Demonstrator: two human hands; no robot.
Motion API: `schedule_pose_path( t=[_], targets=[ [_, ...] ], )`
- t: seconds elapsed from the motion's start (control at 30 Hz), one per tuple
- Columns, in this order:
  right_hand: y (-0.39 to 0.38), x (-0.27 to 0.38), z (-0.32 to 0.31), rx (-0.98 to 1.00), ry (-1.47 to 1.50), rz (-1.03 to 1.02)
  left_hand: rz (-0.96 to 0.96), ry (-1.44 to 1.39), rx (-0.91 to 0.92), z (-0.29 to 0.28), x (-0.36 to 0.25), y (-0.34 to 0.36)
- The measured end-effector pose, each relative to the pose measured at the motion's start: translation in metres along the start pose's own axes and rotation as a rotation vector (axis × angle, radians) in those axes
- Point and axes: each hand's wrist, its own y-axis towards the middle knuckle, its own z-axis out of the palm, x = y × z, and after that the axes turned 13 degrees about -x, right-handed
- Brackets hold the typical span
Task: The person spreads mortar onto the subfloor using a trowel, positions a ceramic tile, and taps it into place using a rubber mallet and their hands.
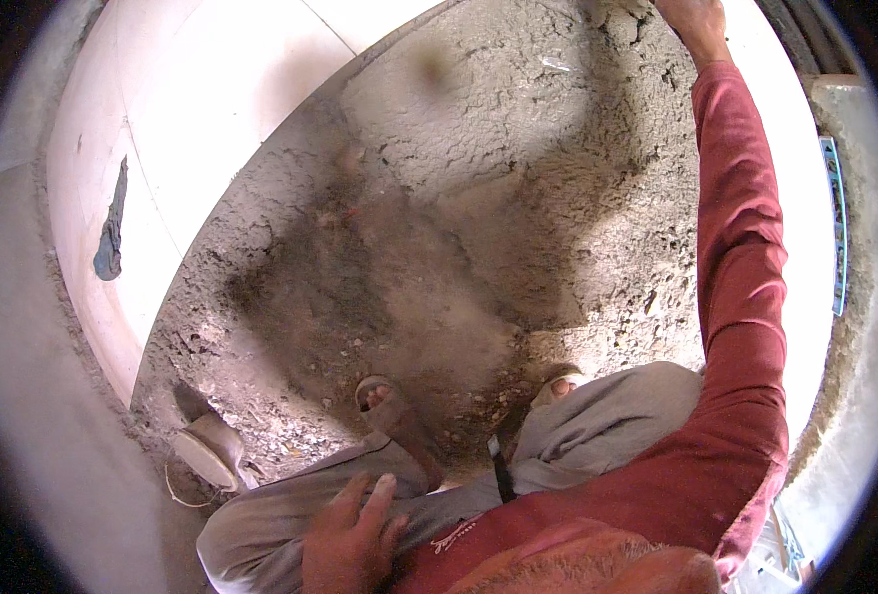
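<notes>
My left hand (350, 535) rests over my left thigh with its fingers apart and nothing in them. My right arm, in a red sleeve, stretches far forward along the right side. At the upper edge of the picture is my right hand (694, 28), where the grey mortar bed (479, 139) meets the white tiles on the right (800, 327). Its fingers are mostly cut off by the picture's edge, so I cannot tell what they hold or touch. The mortar is rough and lumpy, smoother toward the far side.
White tiles (231, 99) border the mortar at the left, with a long dark grey object or smear (112, 223) on them. A bucket-like container (206, 450) lies tilted at lower left. My sandalled feet (375, 394) stand on loose rubble. A blue strip (835, 228) lies at far right.
</notes>
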Motion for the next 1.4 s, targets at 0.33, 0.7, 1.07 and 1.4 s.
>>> schedule_pose_path(
  t=[0.33, 0.7, 1.07, 1.4],
  targets=[
    [-0.038, 0.032, -0.049, -0.024, 0.116, -0.213, 0.006, -0.004, -0.002, -0.005, -0.020, 0.006],
    [-0.020, 0.034, 0.008, -0.003, -0.023, -0.228, -0.073, 0.032, 0.056, -0.001, -0.026, -0.002],
    [-0.059, 0.031, -0.077, 0.005, 0.204, -0.293, 0.061, 0.018, -0.014, 0.001, -0.035, -0.012],
    [-0.043, 0.046, -0.057, 0.056, 0.076, -0.372, -0.008, 0.031, -0.075, 0.012, -0.044, -0.024]
  ],
)
